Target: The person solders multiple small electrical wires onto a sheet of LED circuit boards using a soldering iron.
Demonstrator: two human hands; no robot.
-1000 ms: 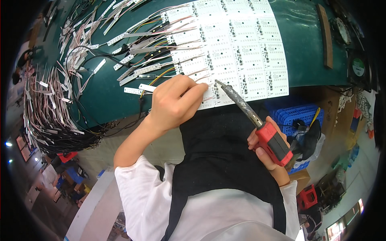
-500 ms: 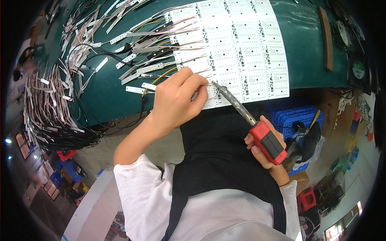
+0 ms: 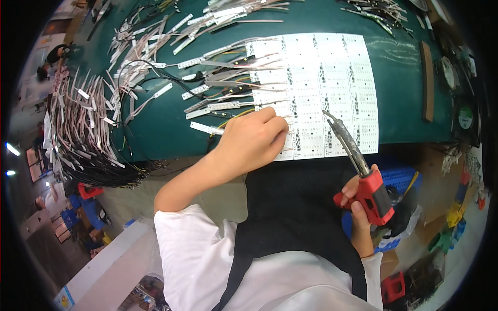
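A sheet of white circuit boards (image 3: pixel 340 78), joined in a grid and dotted with small black parts, lies at the table's front edge. Over its left column, the fingers of my left hand (image 3: pixel 254 137) are pinched together. Thin pale wire ends (image 3: pixel 289 132) show just past the fingertips; what lies inside the pinch is mostly covered. My right hand (image 3: pixel 359 207) grips a soldering iron (image 3: pixel 374 197) by its red and black handle. Its metal tip points up and left above the boards. Wires with small strip boards (image 3: pixel 223 106) reach the sheet's left edge.
A thick bundle of wires (image 3: pixel 83 135) hangs over the green table's (image 3: pixel 166 127) left front edge. More wired strips (image 3: pixel 233 13) lie at the back. A wooden bar (image 3: pixel 426 83) rests at the right. Below the table stands a blue crate (image 3: pixel 399 179).
The iron's tip has lifted away from beside my left fingers, moving to the right. My left hand stays pinched at the sheet's left column. The whole view has shifted slightly.
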